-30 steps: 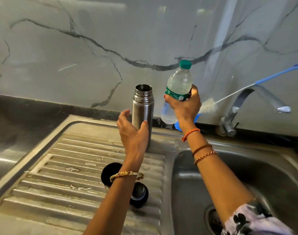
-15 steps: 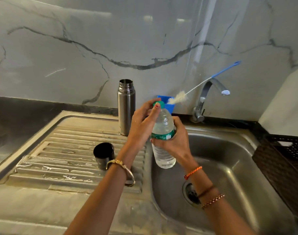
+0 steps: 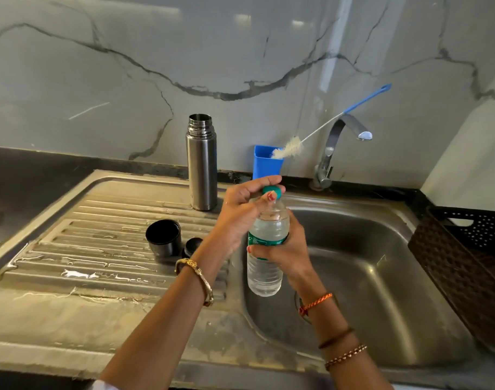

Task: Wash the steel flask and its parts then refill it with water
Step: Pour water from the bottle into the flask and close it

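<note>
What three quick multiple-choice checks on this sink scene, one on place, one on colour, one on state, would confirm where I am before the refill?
1. Where does the steel flask stand?
A. in the sink basin
B. on the draining board by the wall
C. in the brown basket

2. What colour is the cap of the water bottle?
A. green
B. red
C. white

3. What state is the flask's mouth in?
A. closed with its lid
B. plugged by the brush
C. open, lid off

Key: 1 B, it stands upright at the back of the ribbed draining board. 2 A, the left hand grips a green cap while the right hand holds the bottle. 3 C, the threaded rim is bare.
</note>
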